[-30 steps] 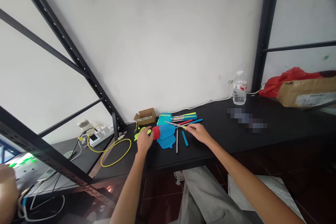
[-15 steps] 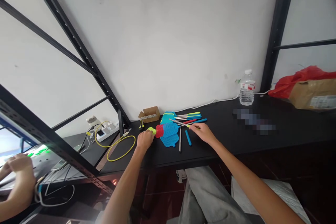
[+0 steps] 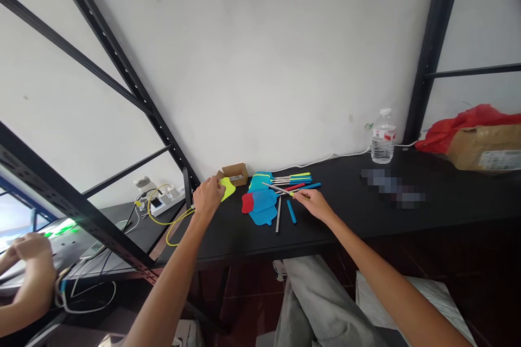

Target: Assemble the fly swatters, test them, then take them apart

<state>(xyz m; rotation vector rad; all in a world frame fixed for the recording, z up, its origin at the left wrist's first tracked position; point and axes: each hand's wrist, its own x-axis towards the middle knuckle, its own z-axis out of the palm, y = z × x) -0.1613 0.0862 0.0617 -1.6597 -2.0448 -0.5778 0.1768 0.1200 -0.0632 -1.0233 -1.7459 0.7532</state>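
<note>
My left hand (image 3: 208,198) is closed on a yellow-green fly swatter head (image 3: 228,188), held over the left part of the desk. My right hand (image 3: 315,204) pinches a metal rod (image 3: 275,188) by its yellow-green handle end; the rod's tip points left. Between the hands lie a red swatter head (image 3: 247,204) and two blue swatter heads (image 3: 264,216), partly overlapping. A loose silver rod (image 3: 278,219) and a blue handle (image 3: 292,211) rest near the front. Behind them is a stack of fly swatters (image 3: 260,180) with blue and yellow-green parts.
A small open cardboard box (image 3: 240,174) stands by the wall. On the left are a yellow cable (image 3: 171,236), a power strip (image 3: 167,203) and a rack post (image 3: 108,38); another person's arm (image 3: 32,276) is beyond. A water bottle (image 3: 383,138) and a larger box (image 3: 484,146) stand right.
My left hand has moved left and up with the yellow-green swatter head, away from the red and blue heads. My right hand and its rod have hardly moved.
</note>
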